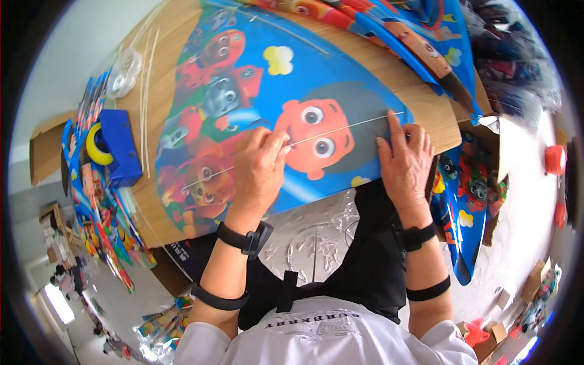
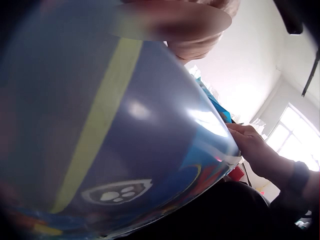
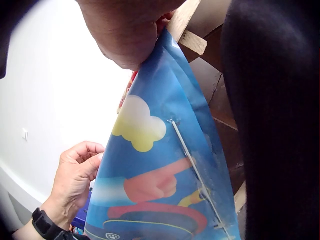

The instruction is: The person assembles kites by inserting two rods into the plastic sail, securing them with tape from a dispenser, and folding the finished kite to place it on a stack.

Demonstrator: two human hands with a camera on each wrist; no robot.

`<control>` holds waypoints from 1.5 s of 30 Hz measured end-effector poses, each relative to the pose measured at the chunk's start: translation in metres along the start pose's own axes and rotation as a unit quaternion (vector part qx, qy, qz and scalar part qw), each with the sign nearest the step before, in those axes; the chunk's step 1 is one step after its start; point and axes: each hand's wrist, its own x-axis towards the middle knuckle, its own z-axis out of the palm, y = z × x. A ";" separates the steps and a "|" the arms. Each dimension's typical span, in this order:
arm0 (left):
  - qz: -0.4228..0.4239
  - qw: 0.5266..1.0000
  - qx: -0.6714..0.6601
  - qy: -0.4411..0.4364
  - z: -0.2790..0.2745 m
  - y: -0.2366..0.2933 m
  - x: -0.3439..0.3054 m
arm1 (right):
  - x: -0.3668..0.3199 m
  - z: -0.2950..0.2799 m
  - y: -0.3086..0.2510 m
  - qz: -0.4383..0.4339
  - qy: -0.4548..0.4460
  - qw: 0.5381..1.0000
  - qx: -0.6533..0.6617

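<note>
A blue kite (image 1: pixel 255 61) of thin printed plastic, with cartoon faces, lies spread over the wooden table. Across the large printed face runs a thin white rod (image 1: pixel 340 129). My left hand (image 1: pixel 258 167) pinches this rod between thumb and fingertips near its middle. At the rod's right end, my right hand (image 1: pixel 406 159) rests on the kite, its index finger extended along the rod's tip and the thumb spread apart. Another thin rod (image 3: pixel 190 155) runs along the kite's edge in the right wrist view. Fingers of the right hand (image 2: pixel 255 147) meet the kite's edge in the left wrist view.
Loose white rods (image 1: pixel 146 91) lie on the table's left side. Beside them stands a blue tape dispenser (image 1: pixel 125 149) with a yellow roll. More printed kites (image 1: pixel 420 48) are heaped at the far right, and others (image 1: pixel 465 201) hang from a carton at the right.
</note>
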 end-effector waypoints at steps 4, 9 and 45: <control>-0.024 0.999 0.029 0.011 -0.017 -0.013 -0.015 | 0.000 0.001 0.000 -0.013 0.004 1.000 -0.011; -0.049 0.992 0.115 0.024 -0.037 -0.018 -0.044 | -0.001 0.001 -0.002 -0.016 0.004 1.000 -0.003; -0.114 0.988 0.106 0.018 -0.077 -0.017 -0.093 | 0.003 -0.003 -0.005 -0.054 -0.004 0.999 0.000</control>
